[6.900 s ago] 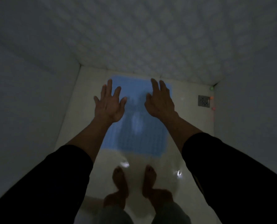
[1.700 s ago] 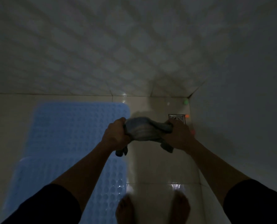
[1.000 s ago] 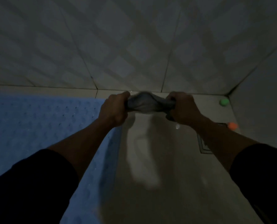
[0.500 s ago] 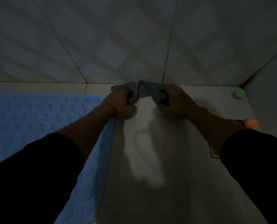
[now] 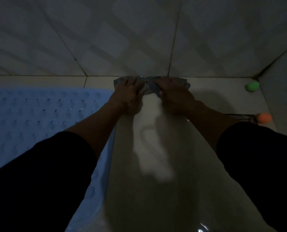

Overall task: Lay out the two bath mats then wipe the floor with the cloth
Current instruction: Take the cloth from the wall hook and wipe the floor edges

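Observation:
A grey cloth (image 5: 149,87) lies bunched on the pale floor tile (image 5: 156,164), right at the foot of the tiled back wall. My left hand (image 5: 128,96) presses down on its left part with fingers spread flat. On its right part, my right hand (image 5: 174,96) lies flat in the same way. A fold of cloth rises between the two thumbs. A blue bath mat (image 5: 39,123) with round bumps lies flat on the floor to the left, its edge just beside my left wrist. No second mat can be told apart here.
The tiled wall (image 5: 139,39) stands directly ahead and a side wall closes the right. A green ball (image 5: 252,86) sits in the far right corner, an orange ball (image 5: 264,118) nearer. The metal floor drain (image 5: 239,116) shows partly behind my right forearm.
The cloth has gone from being stretched in the air between both hands to lying on the floor at the wall. My hands have flattened on top of it, and my head has come lower.

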### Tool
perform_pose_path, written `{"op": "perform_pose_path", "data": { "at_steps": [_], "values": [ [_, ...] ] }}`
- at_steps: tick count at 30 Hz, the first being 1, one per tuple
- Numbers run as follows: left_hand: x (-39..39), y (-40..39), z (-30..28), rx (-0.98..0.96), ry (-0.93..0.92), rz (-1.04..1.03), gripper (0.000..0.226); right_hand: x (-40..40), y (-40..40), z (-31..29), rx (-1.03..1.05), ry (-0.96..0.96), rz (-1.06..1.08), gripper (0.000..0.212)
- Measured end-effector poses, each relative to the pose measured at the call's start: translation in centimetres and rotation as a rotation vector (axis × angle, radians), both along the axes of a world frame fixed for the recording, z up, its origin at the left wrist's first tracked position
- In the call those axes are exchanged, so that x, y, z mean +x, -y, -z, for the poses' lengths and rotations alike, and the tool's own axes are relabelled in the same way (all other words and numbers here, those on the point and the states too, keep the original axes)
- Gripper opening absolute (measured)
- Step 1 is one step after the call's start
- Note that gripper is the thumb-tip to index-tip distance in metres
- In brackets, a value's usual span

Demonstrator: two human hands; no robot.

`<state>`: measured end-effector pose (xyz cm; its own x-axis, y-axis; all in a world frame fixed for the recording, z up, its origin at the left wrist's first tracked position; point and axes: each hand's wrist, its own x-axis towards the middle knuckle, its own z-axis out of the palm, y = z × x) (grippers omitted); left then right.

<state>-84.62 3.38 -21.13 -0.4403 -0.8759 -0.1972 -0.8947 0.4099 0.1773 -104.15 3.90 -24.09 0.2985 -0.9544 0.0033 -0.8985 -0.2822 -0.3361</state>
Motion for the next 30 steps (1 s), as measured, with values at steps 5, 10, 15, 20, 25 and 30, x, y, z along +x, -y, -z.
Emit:
{"op": "perform_pose_path", "data": {
  "at_steps": [5,10,15,20,25,30],
  "values": [
    [-0.5,-2.0,-1.8,0.053,-0.034,-0.066,0.052,0.2,-2.3,-0.4,0.097,0.059,0.047,0.059],
    [-0.8,-5.3,-3.0,0.146,-0.031,-0.102,0.057,0.7,-6.0,-0.6,0.141,0.075,0.064,0.059],
    [-0.9,-9.5,-3.8,0.208,-0.056,-0.133,0.074,1.0,-10.5,-1.3,0.162,0.080,0.064,0.057],
    [-0.2,-14.2,-3.0,0.229,-0.080,-0.168,0.062,1.4,-15.8,-2.0,0.196,0.023,0.087,0.057],
    [0.0,-18.0,-4.4,0.259,-0.124,-0.215,0.054,2.1,-18.5,-2.3,0.201,0.038,0.110,0.048],
    [0.2,-18.4,-4.1,0.279,-0.150,-0.239,0.051,2.9,-19.7,-2.3,0.202,0.064,0.160,0.049]
  ]
}}
